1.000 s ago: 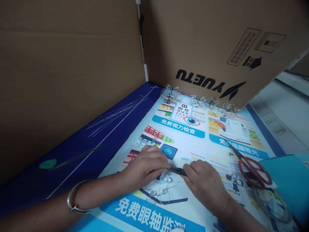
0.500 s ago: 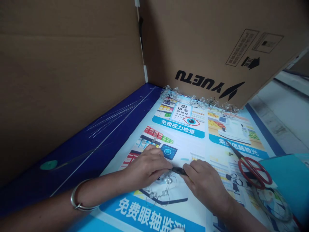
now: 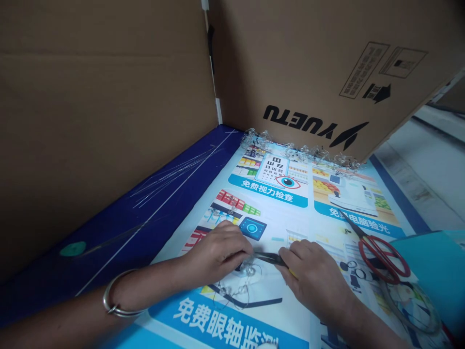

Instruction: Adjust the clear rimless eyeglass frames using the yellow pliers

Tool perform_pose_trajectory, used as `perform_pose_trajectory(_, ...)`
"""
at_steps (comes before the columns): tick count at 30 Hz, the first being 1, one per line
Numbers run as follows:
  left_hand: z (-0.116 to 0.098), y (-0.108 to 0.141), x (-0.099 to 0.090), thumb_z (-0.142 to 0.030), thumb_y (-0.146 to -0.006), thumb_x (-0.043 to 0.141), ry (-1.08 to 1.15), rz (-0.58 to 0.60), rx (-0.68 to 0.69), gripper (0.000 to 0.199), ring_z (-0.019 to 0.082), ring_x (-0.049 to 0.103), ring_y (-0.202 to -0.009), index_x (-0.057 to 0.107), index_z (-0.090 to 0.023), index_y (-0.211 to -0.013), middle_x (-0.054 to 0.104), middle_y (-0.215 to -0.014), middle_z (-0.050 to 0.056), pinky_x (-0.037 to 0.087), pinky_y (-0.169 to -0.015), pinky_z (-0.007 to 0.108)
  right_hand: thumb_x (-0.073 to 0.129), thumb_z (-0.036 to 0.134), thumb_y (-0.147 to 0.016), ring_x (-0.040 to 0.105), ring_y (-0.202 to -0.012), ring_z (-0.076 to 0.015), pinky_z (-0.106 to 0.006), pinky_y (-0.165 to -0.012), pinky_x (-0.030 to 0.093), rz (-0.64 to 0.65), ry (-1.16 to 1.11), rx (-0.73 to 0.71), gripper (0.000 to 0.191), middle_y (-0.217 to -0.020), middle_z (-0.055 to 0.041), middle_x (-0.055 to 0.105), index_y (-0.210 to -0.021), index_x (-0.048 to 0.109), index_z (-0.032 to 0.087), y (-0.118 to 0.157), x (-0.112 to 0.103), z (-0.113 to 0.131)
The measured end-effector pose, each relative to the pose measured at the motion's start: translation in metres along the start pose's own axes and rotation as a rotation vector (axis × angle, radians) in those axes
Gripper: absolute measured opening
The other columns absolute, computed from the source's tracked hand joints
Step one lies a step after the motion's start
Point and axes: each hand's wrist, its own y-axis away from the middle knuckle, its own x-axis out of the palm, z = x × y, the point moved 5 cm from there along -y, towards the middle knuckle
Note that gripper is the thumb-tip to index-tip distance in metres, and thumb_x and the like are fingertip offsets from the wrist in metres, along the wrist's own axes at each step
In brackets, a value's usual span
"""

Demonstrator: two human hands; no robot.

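Observation:
My left hand (image 3: 227, 252), with a silver bangle at its wrist, pinches part of a wire piece with clear beads (image 3: 249, 271). Loops of thin wire and several beads hang below the fingers, over the printed sheet. My right hand (image 3: 308, 269) is wrapped round a pair of pliers (image 3: 271, 258) with dark jaws and a bit of yellow handle showing. The jaw tips reach to the left fingertips, at the wire. Whether the tips grip the wire is too small to tell.
Red-handled scissors (image 3: 384, 259) lie on the right, beside a coil of wire (image 3: 410, 315) and a blue sheet (image 3: 436, 271). Beaded wire pieces (image 3: 301, 152) line the back by a cardboard wall (image 3: 290, 58). Straight wires (image 3: 170, 174) and a green piece (image 3: 73, 248) lie on the left.
My left hand has shifted slightly left with the beaded wire. More of the pliers' jaws now shows between the hands, and the yellow handle has come into view.

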Motion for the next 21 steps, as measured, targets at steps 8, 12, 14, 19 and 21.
perform_pose_trajectory(8, -0.003, 0.002, 0.001, -0.015, -0.087, 0.049, -0.028, 0.013, -0.002, 0.010, 0.015, 0.052, -0.072, 0.059, -0.017, -0.085, 0.059, -0.072, 0.002, 0.037, -0.071, 0.030, 0.051, 0.026, -0.083, 0.048, -0.077, -0.0185, -0.031, -0.069, 0.033, 0.096, -0.082, 0.027, 0.007, -0.081, -0.0023, 0.055, -0.086, 0.057, 0.022, 0.006, -0.008, -0.003)
perform_pose_trajectory(12, -0.003, 0.003, 0.002, -0.015, -0.087, 0.050, -0.028, 0.034, 0.025, 0.020, 0.017, 0.053, -0.077, 0.060, -0.020, -0.103, 0.062, -0.079, 0.004, 0.038, -0.072, 0.031, 0.052, 0.025, -0.083, 0.048, -0.077, -0.0193, -0.032, -0.069, 0.033, 0.115, -0.089, 0.034, 0.005, -0.081, -0.0020, 0.055, -0.086, 0.056, 0.024, 0.011, -0.010, 0.003)
perform_pose_trajectory(14, -0.003, 0.004, 0.003, -0.015, -0.087, 0.051, -0.027, 0.049, 0.037, 0.022, 0.017, 0.054, -0.079, 0.060, -0.021, -0.105, 0.062, -0.081, 0.004, 0.039, -0.073, 0.032, 0.054, 0.025, -0.082, 0.048, -0.076, -0.0195, -0.033, -0.069, 0.033, 0.107, -0.074, 0.028, 0.005, -0.080, -0.0020, 0.055, -0.086, 0.057, 0.024, 0.013, -0.011, 0.006)
perform_pose_trajectory(19, -0.003, 0.004, 0.006, -0.018, -0.087, 0.050, -0.067, 0.079, 0.047, 0.014, 0.017, 0.053, -0.077, 0.063, -0.020, -0.094, 0.062, -0.077, 0.004, 0.039, -0.072, 0.032, 0.058, 0.024, -0.078, 0.050, -0.074, -0.0192, -0.033, -0.068, 0.032, 0.044, -0.018, 0.010, 0.008, -0.078, -0.0019, 0.055, -0.085, 0.057, 0.023, 0.018, -0.014, 0.012)
perform_pose_trajectory(21, -0.005, 0.004, 0.006, -0.019, -0.087, 0.050, -0.088, 0.084, 0.058, 0.013, 0.018, 0.053, -0.077, 0.062, -0.019, -0.091, 0.062, -0.077, 0.004, 0.039, -0.072, 0.032, 0.059, 0.024, -0.077, 0.050, -0.072, -0.0189, -0.032, -0.067, 0.032, 0.028, 0.000, 0.012, 0.007, -0.076, -0.0019, 0.056, -0.083, 0.056, 0.022, 0.020, -0.014, 0.014)
